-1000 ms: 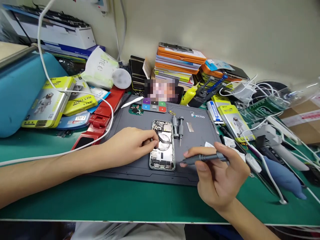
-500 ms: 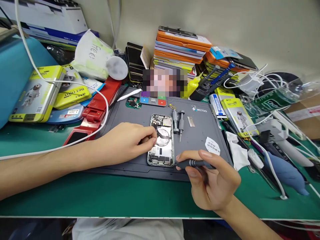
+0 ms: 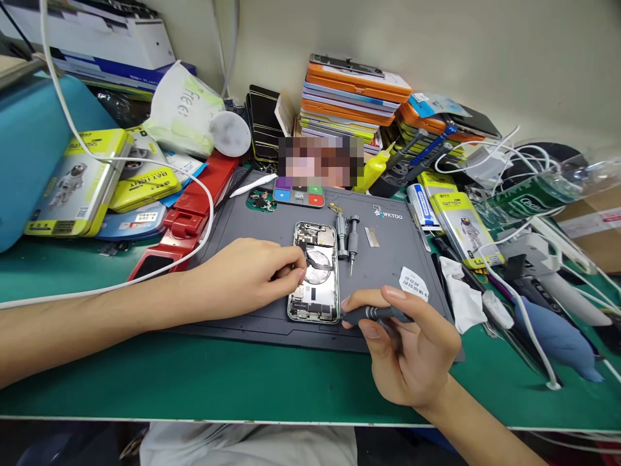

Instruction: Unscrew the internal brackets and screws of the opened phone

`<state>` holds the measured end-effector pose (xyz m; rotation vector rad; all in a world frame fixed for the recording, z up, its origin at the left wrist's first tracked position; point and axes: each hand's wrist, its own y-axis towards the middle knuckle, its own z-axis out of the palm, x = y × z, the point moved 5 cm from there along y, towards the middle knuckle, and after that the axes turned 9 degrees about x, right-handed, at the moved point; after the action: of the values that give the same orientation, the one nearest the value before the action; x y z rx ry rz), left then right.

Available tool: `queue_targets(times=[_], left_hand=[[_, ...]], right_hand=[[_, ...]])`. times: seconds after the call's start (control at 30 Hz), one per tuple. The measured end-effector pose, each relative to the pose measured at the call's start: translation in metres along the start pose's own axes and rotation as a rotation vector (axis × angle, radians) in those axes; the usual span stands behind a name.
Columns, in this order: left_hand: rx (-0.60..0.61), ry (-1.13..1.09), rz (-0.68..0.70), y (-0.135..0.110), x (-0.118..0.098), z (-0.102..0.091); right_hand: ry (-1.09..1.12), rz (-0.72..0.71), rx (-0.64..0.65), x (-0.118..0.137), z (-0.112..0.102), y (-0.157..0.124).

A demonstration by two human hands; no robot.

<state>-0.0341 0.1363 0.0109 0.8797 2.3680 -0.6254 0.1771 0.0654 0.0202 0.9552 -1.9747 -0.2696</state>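
Observation:
An opened phone [image 3: 316, 273] with bare internals lies face-up on a dark grey work mat [image 3: 388, 252]. My left hand [image 3: 247, 275] rests at the phone's left edge, fingers curled and pinched against its frame. My right hand [image 3: 410, 353] grips a dark grey screwdriver [image 3: 376, 314] in a pen-like pinch, its tip pointing left at the phone's lower right corner. Two more screwdrivers [image 3: 347, 238] lie on the mat just right of the phone's top.
A white round sticker [image 3: 414, 283] and a small parts tray with coloured squares [image 3: 298, 193] sit on the mat. Stacked orange boxes [image 3: 352, 97] stand at the back, yellow battery packs [image 3: 77, 181] and a red tool [image 3: 194, 210] to the left, cables and a blue blower [image 3: 553, 336] to the right.
My right hand moved left and down with the screwdriver, bringing the tip to the phone's lower right corner. My left hand stayed on the phone's left edge.

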Motion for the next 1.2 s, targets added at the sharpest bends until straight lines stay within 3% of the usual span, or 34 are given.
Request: queue_targets(times=[0.87,1.2], left_hand=[[-0.012,0.005,0.020,0.0011,0.0011,0.0009],[-0.023,0.021,0.020,0.0012,0.0015,0.0013]], right_hand=[[0.002,0.056,-0.045,-0.0028,-0.0024,-0.0054],[-0.013,-0.064,0.003,0.0000,-0.0058,0.0023]])
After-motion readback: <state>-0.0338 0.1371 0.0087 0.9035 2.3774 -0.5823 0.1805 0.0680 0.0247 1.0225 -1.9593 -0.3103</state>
